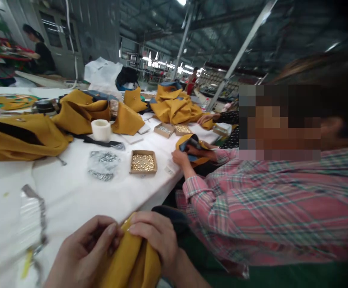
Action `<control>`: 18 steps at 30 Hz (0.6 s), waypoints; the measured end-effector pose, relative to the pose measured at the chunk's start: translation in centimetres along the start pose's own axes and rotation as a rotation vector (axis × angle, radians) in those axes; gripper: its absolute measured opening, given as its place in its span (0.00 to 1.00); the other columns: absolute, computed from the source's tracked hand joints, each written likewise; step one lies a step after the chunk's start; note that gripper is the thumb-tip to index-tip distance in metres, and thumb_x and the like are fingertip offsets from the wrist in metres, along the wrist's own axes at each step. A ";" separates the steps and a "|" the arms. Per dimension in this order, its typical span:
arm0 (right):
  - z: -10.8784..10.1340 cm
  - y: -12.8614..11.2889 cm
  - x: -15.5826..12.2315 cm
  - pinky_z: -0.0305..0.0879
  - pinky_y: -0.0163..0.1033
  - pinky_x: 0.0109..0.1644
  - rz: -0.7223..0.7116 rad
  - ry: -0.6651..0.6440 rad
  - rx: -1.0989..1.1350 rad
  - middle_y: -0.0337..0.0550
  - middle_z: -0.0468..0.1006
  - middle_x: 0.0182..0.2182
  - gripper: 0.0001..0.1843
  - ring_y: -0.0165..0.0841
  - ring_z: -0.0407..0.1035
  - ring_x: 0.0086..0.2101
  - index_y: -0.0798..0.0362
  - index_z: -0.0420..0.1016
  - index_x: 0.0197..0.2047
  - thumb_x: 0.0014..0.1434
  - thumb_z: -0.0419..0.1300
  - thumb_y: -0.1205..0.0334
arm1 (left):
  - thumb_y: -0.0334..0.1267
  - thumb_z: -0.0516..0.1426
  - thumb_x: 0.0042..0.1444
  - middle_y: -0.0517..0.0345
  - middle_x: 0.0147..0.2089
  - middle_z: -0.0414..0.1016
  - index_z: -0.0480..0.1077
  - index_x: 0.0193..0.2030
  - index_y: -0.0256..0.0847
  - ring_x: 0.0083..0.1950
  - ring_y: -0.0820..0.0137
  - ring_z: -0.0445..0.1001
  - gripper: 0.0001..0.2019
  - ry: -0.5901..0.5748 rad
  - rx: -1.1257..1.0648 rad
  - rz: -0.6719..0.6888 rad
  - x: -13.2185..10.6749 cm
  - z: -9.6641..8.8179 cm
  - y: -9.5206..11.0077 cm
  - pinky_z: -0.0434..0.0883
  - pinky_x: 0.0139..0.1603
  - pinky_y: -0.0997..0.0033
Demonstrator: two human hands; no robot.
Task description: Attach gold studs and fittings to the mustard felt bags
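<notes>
Beside the near edge of the white table (72, 204), yellow material (124, 258) sits under the folded, gripping fingers of the right hand (158, 236) and against the left hand (85, 248), nearly pinched, hold unclear, while on the table a box (144, 173) holds gold-coloured bits (143, 162) and a clear bag (101, 165) silver ones (102, 175).
</notes>
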State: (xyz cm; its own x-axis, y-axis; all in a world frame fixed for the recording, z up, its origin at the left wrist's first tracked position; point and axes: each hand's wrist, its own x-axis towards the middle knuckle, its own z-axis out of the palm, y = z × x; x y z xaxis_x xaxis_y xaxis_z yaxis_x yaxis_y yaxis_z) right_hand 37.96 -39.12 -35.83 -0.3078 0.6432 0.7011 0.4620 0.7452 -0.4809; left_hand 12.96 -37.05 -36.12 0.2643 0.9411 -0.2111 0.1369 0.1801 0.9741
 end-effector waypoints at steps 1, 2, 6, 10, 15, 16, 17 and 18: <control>-0.1 -0.1 0.2 0.84 0.41 0.60 -0.011 0.000 0.010 0.52 0.88 0.55 0.16 0.39 0.85 0.55 0.51 0.79 0.65 0.86 0.55 0.54 | 0.68 0.67 0.68 0.57 0.39 0.86 0.82 0.47 0.50 0.43 0.61 0.83 0.23 0.011 0.009 0.000 -0.4 0.0 0.7 0.81 0.45 0.69; -0.2 -0.1 0.3 0.84 0.42 0.61 -0.018 -0.002 0.021 0.53 0.88 0.56 0.16 0.39 0.85 0.56 0.51 0.79 0.65 0.86 0.55 0.55 | 0.66 0.67 0.69 0.58 0.41 0.86 0.83 0.47 0.50 0.44 0.62 0.83 0.21 0.013 0.023 0.007 -0.7 0.1 1.3 0.81 0.45 0.70; -0.3 -0.2 0.6 0.84 0.45 0.61 -0.029 -0.018 0.063 0.54 0.88 0.57 0.16 0.40 0.85 0.56 0.52 0.79 0.66 0.85 0.56 0.57 | 0.62 0.68 0.69 0.58 0.49 0.89 0.85 0.50 0.51 0.48 0.61 0.87 0.18 0.031 0.125 0.050 -1.3 0.7 2.2 0.83 0.52 0.70; -0.1 -0.4 0.7 0.84 0.45 0.58 -0.031 -0.034 0.044 0.53 0.88 0.55 0.16 0.40 0.85 0.55 0.50 0.78 0.67 0.85 0.56 0.56 | 0.61 0.71 0.66 0.59 0.55 0.91 0.83 0.67 0.55 0.55 0.58 0.89 0.27 0.165 0.074 0.013 -1.8 1.1 2.0 0.86 0.62 0.64; -0.1 -0.6 0.9 0.85 0.46 0.60 -0.036 -0.039 0.062 0.54 0.88 0.57 0.17 0.41 0.85 0.56 0.51 0.78 0.68 0.85 0.55 0.57 | 0.56 0.71 0.64 0.56 0.50 0.93 0.90 0.45 0.52 0.52 0.50 0.90 0.13 0.210 0.110 0.094 -2.4 1.8 2.2 0.91 0.56 0.56; -0.1 -0.5 0.8 0.85 0.46 0.60 -0.039 -0.042 0.063 0.54 0.88 0.57 0.17 0.41 0.85 0.56 0.51 0.79 0.68 0.85 0.55 0.56 | 0.55 0.71 0.64 0.56 0.51 0.93 0.91 0.45 0.53 0.53 0.49 0.90 0.12 0.230 0.111 0.089 -2.5 1.9 2.2 0.91 0.57 0.55; -0.1 -0.5 0.8 0.85 0.46 0.61 -0.041 -0.051 0.061 0.55 0.88 0.58 0.17 0.41 0.85 0.57 0.51 0.78 0.68 0.85 0.56 0.56 | 0.56 0.70 0.65 0.57 0.51 0.93 0.91 0.45 0.54 0.53 0.49 0.91 0.12 0.242 0.109 0.081 -2.5 2.1 2.1 0.91 0.58 0.53; -0.1 -0.5 0.8 0.85 0.46 0.61 -0.041 -0.060 0.059 0.55 0.88 0.58 0.17 0.41 0.85 0.57 0.51 0.78 0.68 0.85 0.56 0.57 | 0.57 0.70 0.64 0.57 0.49 0.93 0.91 0.45 0.55 0.52 0.48 0.91 0.13 0.251 0.104 0.082 -2.5 2.2 2.0 0.92 0.57 0.50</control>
State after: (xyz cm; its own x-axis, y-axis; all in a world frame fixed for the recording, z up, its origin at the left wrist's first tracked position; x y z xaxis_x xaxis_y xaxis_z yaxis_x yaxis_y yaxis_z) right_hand 37.57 -38.98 -34.96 -0.3758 0.6202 0.6886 0.3985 0.7790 -0.4841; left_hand 14.67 -39.62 -33.79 0.0355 0.9951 -0.0925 0.2255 0.0822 0.9708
